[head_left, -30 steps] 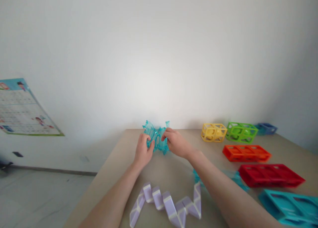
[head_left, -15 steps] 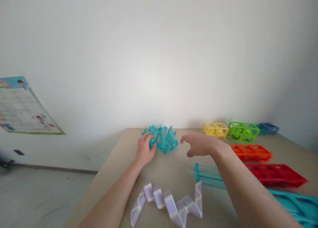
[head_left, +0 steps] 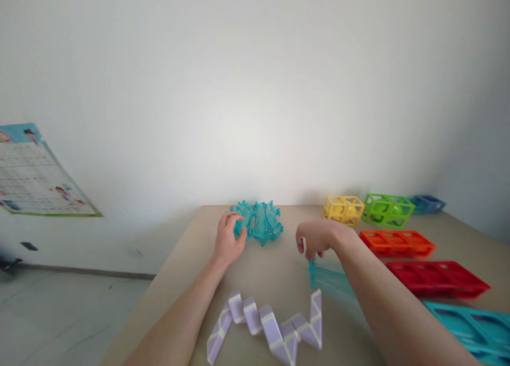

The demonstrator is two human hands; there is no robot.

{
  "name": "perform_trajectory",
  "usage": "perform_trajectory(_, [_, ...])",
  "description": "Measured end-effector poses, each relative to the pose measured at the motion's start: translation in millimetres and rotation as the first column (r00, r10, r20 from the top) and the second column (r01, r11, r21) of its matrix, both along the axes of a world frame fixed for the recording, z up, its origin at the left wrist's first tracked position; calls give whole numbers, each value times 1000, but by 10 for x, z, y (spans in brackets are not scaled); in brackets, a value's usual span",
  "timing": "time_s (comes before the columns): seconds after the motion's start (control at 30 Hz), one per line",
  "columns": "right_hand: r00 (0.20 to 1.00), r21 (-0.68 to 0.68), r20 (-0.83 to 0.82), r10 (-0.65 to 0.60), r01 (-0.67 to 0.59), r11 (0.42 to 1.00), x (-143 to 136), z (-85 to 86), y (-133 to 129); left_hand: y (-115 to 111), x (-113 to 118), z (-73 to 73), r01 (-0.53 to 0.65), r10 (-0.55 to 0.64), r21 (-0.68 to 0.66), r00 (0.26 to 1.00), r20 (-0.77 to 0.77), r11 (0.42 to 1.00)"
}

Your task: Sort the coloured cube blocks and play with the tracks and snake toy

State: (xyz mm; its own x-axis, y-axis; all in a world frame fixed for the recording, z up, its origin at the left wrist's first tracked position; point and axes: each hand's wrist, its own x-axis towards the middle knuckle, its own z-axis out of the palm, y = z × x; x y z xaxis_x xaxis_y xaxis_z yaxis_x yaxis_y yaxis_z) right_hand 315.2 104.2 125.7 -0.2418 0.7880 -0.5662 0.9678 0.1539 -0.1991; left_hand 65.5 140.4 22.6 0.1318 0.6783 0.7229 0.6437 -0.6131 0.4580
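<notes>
My left hand [head_left: 230, 238] is at the left end of a translucent teal plastic piece [head_left: 261, 222] with a knobbed, jagged rim. Its thumb and fingers are apart, and the fingertips overlap the piece's edge; I cannot tell if they press on it. My right hand [head_left: 319, 237] bends downward with curled fingers, its fingertips at the near-left end of a long translucent teal strip [head_left: 332, 281]. The forearm hides the strip's right part. Nearer to me, a lilac and white snake puzzle [head_left: 271, 329] lies in a zigzag between my forearms.
On the right stand open plastic frames: yellow [head_left: 343, 211], green [head_left: 388, 210], blue [head_left: 430, 203], orange [head_left: 397, 244], red [head_left: 438, 279] and teal [head_left: 472, 329]. A white wall [head_left: 255, 90] backs the table [head_left: 191, 238]. A poster [head_left: 43, 169] hangs at left.
My right hand has dropped and its fingers have curled down onto the end of the teal strip, which now looks slanted and blurred. My left hand stays by the knobbed piece.
</notes>
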Motion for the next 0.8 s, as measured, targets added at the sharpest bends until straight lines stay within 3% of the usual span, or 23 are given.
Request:
perform_trajectory(0.23, [980,115,-48,-191,196,974,68,-28,3,-3,-13,28,-28,27,82,999,19,996])
perform_trajectory(0.47, [932,317,-263,-249,327,890,-22,210,-108,-83,1,110,7,-11,157,1000,25,988])
perform_trajectory(0.57, [853,379,-449,-265,451,808,-65,360,-204,-107,10,128,29,-35,176,999,32,984])
perform_trajectory(0.63, [770,428,-597,-226,544,722,-118,455,-274,-117,12,132,58,-68,176,996,52,983])
perform_trajectory(0.73, [658,515,-751,-44,627,584,-254,535,-353,-121,13,120,119,-135,140,984,115,983])
perform_trajectory(0.8, [636,587,-763,114,608,534,-374,514,-372,-124,17,97,187,-206,115,962,181,976])
